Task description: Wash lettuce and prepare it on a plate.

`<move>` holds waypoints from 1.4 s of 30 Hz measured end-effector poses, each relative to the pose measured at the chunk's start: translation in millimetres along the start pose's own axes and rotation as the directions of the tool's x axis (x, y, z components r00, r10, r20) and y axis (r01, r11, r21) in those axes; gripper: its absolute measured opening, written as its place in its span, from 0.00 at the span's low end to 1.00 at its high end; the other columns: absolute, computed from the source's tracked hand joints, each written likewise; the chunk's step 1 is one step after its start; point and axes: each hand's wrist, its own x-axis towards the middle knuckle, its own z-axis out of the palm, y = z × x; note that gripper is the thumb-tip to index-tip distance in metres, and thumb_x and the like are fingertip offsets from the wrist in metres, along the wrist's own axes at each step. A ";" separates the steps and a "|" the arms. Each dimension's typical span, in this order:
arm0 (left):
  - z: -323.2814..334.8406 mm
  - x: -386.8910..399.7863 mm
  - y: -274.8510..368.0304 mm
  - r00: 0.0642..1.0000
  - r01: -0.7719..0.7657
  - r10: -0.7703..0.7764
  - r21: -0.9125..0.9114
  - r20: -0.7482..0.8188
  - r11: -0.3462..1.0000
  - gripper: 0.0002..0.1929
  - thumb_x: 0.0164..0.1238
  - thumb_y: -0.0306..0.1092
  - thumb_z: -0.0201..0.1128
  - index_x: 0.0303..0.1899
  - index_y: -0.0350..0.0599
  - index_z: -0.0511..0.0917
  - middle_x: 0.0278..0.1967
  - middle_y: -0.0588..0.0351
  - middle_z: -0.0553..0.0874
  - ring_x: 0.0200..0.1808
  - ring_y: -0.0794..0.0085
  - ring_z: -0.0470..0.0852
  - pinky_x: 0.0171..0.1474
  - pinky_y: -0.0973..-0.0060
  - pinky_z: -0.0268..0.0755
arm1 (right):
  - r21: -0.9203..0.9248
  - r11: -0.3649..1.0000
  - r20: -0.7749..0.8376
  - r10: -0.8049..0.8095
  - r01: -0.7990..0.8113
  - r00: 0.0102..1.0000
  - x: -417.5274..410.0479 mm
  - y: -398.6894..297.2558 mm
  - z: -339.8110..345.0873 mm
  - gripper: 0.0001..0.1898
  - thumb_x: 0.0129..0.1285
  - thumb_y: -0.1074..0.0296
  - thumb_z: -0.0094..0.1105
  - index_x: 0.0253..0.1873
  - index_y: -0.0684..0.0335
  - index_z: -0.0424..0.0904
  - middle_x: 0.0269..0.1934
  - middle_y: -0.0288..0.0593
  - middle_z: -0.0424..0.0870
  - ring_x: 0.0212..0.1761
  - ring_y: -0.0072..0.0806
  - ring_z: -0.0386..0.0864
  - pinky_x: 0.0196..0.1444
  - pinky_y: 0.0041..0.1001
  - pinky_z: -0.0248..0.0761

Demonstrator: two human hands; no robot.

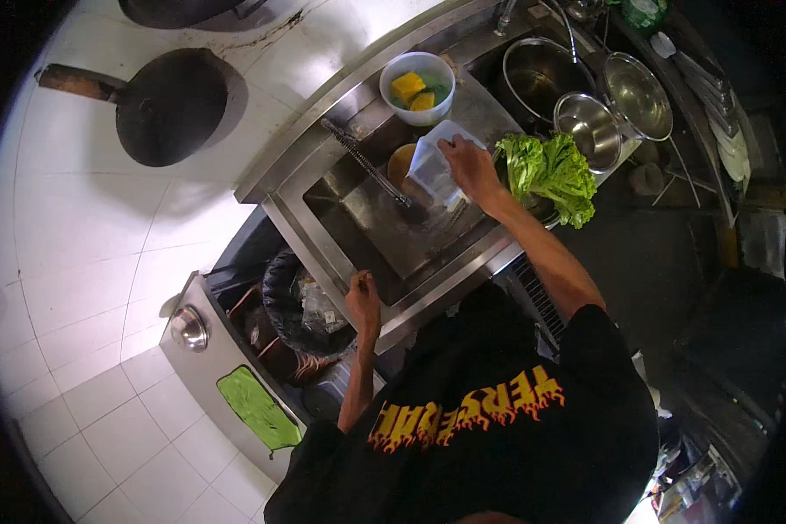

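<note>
A translucent white plastic container point(430, 171) is tilted over the sink basin point(393, 242), gripped at its edge by my right hand point(469, 160). Behind it a round brown item point(403, 164) in the basin is partly covered. My left hand point(365, 302) is curled at the left rim of the stainless steel sink, and I see nothing in it. A spring-coil faucet hose point(367, 160) reaches across the basin. Just right of my right hand, leafy green lettuce point(550, 173) sits heaped over a container that is mostly hidden.
A white plastic tub point(418, 116) with yellow pieces in liquid stands behind the sink. Metal bowls point(587, 131) and a large pot point(540, 78) crowd the right. Left are a lined bin point(281, 314), a metal bowl point(188, 329) and a green cloth point(259, 406). A wok point(170, 108) hangs on the wall.
</note>
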 end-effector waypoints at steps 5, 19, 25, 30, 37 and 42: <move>-16.4 -9.1 -8.7 1.000 0.005 -0.005 -0.021 0.012 1.000 0.10 0.70 0.36 0.55 0.45 0.42 0.78 0.26 0.50 0.80 0.28 0.71 0.78 0.34 0.71 0.69 | 0.014 0.980 -0.160 -0.192 0.197 0.968 -29.5 -21.0 10.8 0.19 0.57 0.72 0.51 0.55 0.58 0.68 0.46 0.52 0.75 0.44 0.45 0.79 0.40 0.40 0.77; -38.3 -24.9 -49.7 0.984 -0.110 0.110 -0.008 0.142 0.994 0.09 0.63 0.27 0.58 0.45 0.42 0.78 0.30 0.48 0.82 0.34 0.58 0.81 0.38 0.64 0.71 | -0.372 0.789 -0.170 -0.575 0.489 0.800 -38.1 -21.2 -32.9 0.07 0.50 0.67 0.57 0.35 0.55 0.70 0.35 0.35 0.72 0.33 0.28 0.79 0.28 0.26 0.77; -38.8 -55.2 -65.5 0.959 -0.183 0.170 0.035 0.228 0.982 0.11 0.63 0.28 0.56 0.46 0.41 0.78 0.35 0.45 0.82 0.38 0.54 0.81 0.42 0.63 0.72 | -0.522 0.756 -0.294 -0.595 0.396 0.748 -30.4 9.5 -120.7 0.09 0.49 0.68 0.56 0.37 0.52 0.73 0.33 0.33 0.72 0.31 0.26 0.76 0.25 0.25 0.73; -51.2 -77.1 -61.5 0.957 -0.161 0.137 0.073 0.255 0.984 0.11 0.63 0.27 0.55 0.45 0.38 0.77 0.38 0.41 0.82 0.42 0.46 0.79 0.43 0.60 0.71 | -0.675 0.725 -0.379 -0.498 0.134 0.780 -3.8 93.1 -180.2 0.11 0.47 0.73 0.59 0.37 0.53 0.73 0.33 0.34 0.73 0.30 0.26 0.78 0.24 0.25 0.74; -60.4 -107.0 -43.1 0.985 -0.102 0.081 0.141 0.149 0.985 0.07 0.66 0.29 0.55 0.39 0.37 0.78 0.31 0.42 0.81 0.34 0.47 0.79 0.35 0.61 0.69 | -0.588 0.754 -0.118 -0.439 0.294 0.891 61.5 195.9 -90.5 0.12 0.54 0.72 0.55 0.45 0.54 0.72 0.43 0.40 0.76 0.38 0.31 0.81 0.27 0.28 0.79; -51.8 -152.0 -55.8 0.977 0.155 -0.196 0.343 0.088 0.926 0.09 0.65 0.33 0.55 0.39 0.38 0.78 0.25 0.42 0.80 0.31 0.49 0.80 0.33 0.61 0.70 | -0.636 0.772 -0.147 -0.121 0.000 0.982 119.4 250.2 -12.9 0.13 0.54 0.68 0.56 0.45 0.58 0.72 0.37 0.40 0.73 0.38 0.32 0.81 0.29 0.28 0.78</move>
